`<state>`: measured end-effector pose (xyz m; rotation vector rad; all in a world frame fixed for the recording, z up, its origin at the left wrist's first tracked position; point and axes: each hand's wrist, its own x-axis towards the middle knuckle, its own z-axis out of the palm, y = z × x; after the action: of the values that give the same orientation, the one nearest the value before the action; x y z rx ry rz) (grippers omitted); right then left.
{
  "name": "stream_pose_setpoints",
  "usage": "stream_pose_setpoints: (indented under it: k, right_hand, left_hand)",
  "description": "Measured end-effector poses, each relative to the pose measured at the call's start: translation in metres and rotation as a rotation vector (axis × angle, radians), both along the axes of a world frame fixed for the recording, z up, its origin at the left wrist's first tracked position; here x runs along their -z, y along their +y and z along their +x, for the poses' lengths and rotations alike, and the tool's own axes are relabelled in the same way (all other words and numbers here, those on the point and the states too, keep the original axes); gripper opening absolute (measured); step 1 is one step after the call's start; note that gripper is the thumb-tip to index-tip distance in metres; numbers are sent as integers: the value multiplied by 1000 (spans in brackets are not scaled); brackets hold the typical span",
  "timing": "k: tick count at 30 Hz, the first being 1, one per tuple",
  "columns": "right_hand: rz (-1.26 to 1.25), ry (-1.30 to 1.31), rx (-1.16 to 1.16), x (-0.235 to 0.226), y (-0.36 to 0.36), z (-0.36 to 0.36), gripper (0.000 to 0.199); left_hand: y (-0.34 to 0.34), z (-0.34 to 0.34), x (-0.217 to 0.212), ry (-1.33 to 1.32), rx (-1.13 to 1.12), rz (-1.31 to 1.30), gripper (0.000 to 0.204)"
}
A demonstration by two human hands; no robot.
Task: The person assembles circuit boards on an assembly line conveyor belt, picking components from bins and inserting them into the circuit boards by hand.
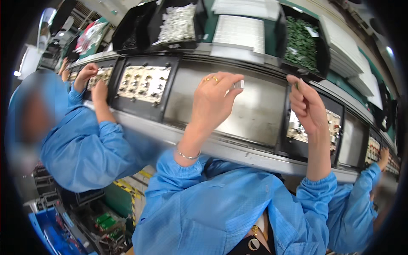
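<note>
Above the conveyor (255, 114), the left hand (210, 100) grips a white part (239, 84), the right hand (309, 106) a green part (297, 85); a loosened pinch could drop either onto the conveyor.

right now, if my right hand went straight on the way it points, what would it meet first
Your right hand would likely meet the black bin of green parts first, though depth is unclear.

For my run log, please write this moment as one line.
left hand: holds small whitish piece; right hand: holds small green part; beyond: black bin
</note>
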<state>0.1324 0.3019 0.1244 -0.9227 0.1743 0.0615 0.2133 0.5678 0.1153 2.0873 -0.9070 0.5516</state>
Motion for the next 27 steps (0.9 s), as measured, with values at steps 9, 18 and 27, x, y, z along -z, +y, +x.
stream_pose_setpoints:
  k: [9,18,27]
  right_hand:
    - [-233,126,-214,13,46,-10,37]
    - [-289,92,-328,17,65,-16,26]
    - [-465,-1,-297,25,59,-17,22]
  left_hand:
    - [109,-26,35,127,-401,195,27]
    - [116,-42,42,408,-436,57,28]
    - [50,-90,30,413,-105,116,31]
